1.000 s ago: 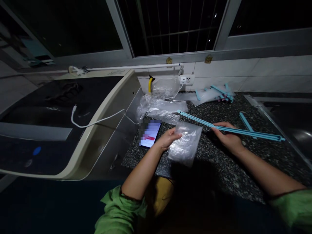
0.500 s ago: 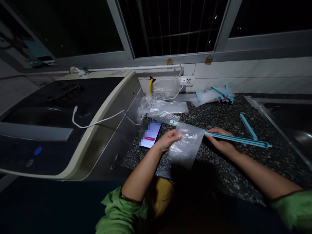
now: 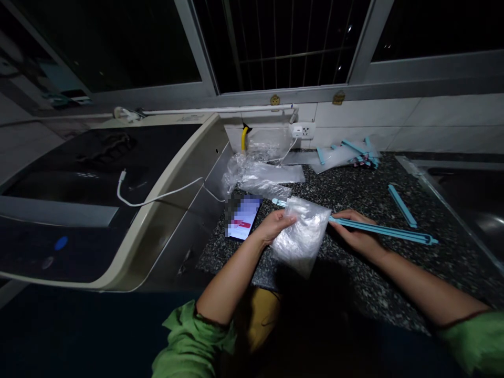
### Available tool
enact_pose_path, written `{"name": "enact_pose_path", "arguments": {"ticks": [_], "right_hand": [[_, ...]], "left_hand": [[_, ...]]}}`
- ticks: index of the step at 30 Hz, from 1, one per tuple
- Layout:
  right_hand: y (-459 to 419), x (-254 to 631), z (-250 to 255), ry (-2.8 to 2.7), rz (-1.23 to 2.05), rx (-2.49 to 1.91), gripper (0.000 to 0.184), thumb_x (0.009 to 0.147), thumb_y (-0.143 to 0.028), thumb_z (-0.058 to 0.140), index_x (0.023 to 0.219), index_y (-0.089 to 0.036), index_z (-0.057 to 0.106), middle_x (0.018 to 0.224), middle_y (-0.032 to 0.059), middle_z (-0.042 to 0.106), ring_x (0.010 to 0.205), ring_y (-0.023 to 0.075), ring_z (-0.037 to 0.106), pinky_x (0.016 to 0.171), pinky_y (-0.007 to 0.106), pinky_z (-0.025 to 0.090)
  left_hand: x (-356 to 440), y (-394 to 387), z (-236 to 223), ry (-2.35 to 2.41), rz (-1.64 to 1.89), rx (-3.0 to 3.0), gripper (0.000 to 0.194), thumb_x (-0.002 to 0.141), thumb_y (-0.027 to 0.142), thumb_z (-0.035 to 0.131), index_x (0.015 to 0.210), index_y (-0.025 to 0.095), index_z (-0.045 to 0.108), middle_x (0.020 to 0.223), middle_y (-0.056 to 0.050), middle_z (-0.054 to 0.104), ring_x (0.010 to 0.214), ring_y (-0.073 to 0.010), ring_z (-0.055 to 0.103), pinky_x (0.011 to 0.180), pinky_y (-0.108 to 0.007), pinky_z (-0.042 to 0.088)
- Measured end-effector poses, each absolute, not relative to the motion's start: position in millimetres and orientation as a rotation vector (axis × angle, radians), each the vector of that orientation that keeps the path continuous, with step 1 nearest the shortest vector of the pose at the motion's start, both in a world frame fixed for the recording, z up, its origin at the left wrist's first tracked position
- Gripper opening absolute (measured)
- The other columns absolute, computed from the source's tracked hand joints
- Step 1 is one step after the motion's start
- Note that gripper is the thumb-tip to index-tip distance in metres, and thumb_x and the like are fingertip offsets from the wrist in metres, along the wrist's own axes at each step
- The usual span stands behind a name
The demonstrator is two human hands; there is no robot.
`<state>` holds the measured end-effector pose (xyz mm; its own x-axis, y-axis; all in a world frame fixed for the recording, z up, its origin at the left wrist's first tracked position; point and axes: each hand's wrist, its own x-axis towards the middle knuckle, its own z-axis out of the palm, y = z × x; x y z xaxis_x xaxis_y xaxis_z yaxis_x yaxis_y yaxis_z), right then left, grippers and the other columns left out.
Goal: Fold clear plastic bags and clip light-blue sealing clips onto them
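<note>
My left hand [image 3: 275,226] pinches a clear plastic bag [image 3: 301,241] near its upper left side, thumb on top. A long light-blue plastic strip [image 3: 388,229] runs behind or through the bag; I cannot tell which. Its narrow tip shows past the bag's left edge, and the longer part reaches out to the right. My right hand [image 3: 358,231] is closed on the strip just right of the bag. A shorter blue strip [image 3: 402,206] lies apart on the dark speckled counter [image 3: 346,186]. Left of my left hand is a lit phone [image 3: 243,218].
Crumpled clear plastic [image 3: 255,170] and a bag with several blue strips [image 3: 360,153] lie along the tiled wall. A washing machine [image 3: 169,184] with a white cable [image 3: 157,199] on it stands left. At right is a sink [image 3: 480,210]. A socket [image 3: 305,130] is on the wall.
The long strip's right end has dipped slightly, and its left tip sticks out a little further left. The bag has shifted slightly in my hands.
</note>
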<state>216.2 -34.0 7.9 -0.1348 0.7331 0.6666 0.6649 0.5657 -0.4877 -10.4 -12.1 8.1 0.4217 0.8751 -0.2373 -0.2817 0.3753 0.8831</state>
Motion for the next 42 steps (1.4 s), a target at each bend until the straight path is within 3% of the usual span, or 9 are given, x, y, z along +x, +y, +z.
{"name": "enact_pose_path", "arguments": {"ticks": [8,16,27,42], "right_hand": [[-34,214,7,-1.903,0.095,-1.131,0.016,0.079,-0.036,0.056,0.075,-0.022,0.062,0.072,0.0031,0.068,0.064,0.0169,0.064,0.061,0.031,0.052],[-29,215,0,-1.896,0.243,-1.202,0.021,0.078,-0.042,0.056,0.073,-0.022,0.062,0.071,0.0037,0.068,0.065,0.0185,0.064,0.063,0.033,0.052],[-25,217,-4,-1.857,0.402,-1.219,0.022,0.076,-0.043,0.058,0.075,-0.021,0.063,0.071,0.0034,0.068,0.064,0.0175,0.064,0.062,0.032,0.053],[-22,221,1,-1.888,0.361,-1.219,0.019,0.075,-0.040,0.059,0.078,-0.022,0.063,0.073,0.0034,0.069,0.064,0.0184,0.064,0.063,0.034,0.054]], "left_hand": [[-9,-7,5,0.850,0.827,0.788,0.040,0.042,0.034,0.080,0.070,0.011,0.063,0.062,-0.002,0.063,0.053,-0.0115,0.054,0.057,-0.024,0.038],[-6,-7,9,0.900,0.840,0.692,0.019,0.048,0.019,0.072,0.064,0.012,0.062,0.054,-0.001,0.062,0.048,-0.0112,0.053,0.052,-0.024,0.039],[-8,-4,2,0.899,0.777,0.684,0.026,0.051,0.028,0.078,0.062,0.009,0.063,0.055,-0.005,0.064,0.049,-0.0129,0.056,0.057,-0.026,0.042],[-6,-6,6,0.945,0.857,0.599,0.020,0.051,0.021,0.075,0.060,0.007,0.064,0.056,-0.005,0.064,0.053,-0.0150,0.059,0.060,-0.028,0.044]]}}
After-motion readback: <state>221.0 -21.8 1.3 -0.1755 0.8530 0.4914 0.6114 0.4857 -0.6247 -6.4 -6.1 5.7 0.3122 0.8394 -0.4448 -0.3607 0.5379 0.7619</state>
